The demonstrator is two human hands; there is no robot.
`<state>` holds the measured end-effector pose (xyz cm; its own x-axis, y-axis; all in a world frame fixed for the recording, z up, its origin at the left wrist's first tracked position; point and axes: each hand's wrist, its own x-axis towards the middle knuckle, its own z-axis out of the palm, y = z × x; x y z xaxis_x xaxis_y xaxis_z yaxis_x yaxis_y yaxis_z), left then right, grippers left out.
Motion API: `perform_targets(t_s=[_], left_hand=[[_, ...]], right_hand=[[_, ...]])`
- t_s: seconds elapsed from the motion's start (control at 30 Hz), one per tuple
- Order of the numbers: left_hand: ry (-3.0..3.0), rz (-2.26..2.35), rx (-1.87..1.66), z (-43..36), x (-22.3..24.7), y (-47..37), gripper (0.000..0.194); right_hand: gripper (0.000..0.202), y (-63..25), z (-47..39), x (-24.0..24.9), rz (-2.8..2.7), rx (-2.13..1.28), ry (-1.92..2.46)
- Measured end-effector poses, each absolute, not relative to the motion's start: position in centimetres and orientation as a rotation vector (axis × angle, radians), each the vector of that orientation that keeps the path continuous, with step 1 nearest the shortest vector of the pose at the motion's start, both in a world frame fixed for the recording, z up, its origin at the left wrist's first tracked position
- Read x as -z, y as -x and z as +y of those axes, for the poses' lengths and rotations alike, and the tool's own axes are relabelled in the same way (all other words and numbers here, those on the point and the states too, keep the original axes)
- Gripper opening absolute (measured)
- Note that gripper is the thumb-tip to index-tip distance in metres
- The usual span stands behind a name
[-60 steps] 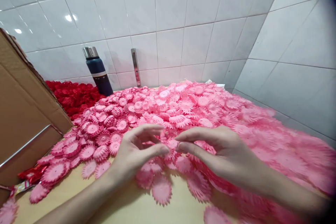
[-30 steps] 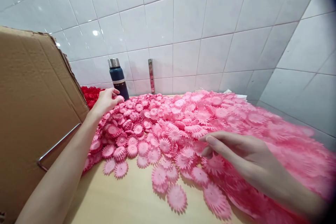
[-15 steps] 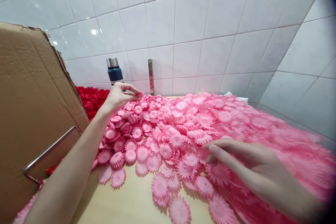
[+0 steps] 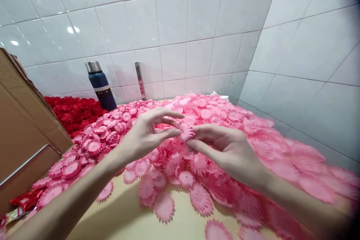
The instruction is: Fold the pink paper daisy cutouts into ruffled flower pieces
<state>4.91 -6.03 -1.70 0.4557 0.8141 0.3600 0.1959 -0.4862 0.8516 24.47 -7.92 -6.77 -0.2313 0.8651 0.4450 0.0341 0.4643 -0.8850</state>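
Observation:
A small pink petal disc (image 4: 187, 132) with a fringed edge is held between my two hands above the pile. My left hand (image 4: 149, 129) pinches its left side with thumb and fingers. The thumb and forefinger of my right hand (image 4: 225, 148) close on its right side. Beneath and around both hands spreads a heap of pink petal discs (image 4: 236, 116), paler and larger to the right, smaller and deeper pink to the left. Several loose discs, one of them a pale pink disc (image 4: 164, 206), lie on the tabletop (image 4: 120, 213) close to me.
A dark blue bottle (image 4: 102, 88) with a steel cap stands at the back left, beside a red heap (image 4: 75, 112). The cardboard box (image 4: 25, 131) borders the left side. White tiled walls (image 4: 174, 15) close off the back and right; a metal strip (image 4: 140, 81) stands against the back wall.
My left hand has come right and nearer with a small pink disc from the left side of the pile. My right hand has moved left and now grips it too. The view has turned right.

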Motion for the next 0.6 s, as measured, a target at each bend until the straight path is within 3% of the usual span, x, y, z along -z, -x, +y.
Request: perform_targets(t_s=[0.13,0.37,0.6], left_hand=[[-1.978,0.827,-1.056,-6.0,3.4,-5.2,0.030],[-1.814,0.908,-1.093,-6.9,4.8,-5.9,0.005],[-1.654,1.042,-1.231,-7.6,5.9,-5.1,0.001]], right_hand=[[0.013,-24.6,-7.7,6.6,-1.675,-0.948,0.772],[0.017,-25.5,-7.2,6.6,-1.684,-1.028,0.727],[0.014,-25.4,-7.1,6.8,-1.631,-1.124,0.779]])
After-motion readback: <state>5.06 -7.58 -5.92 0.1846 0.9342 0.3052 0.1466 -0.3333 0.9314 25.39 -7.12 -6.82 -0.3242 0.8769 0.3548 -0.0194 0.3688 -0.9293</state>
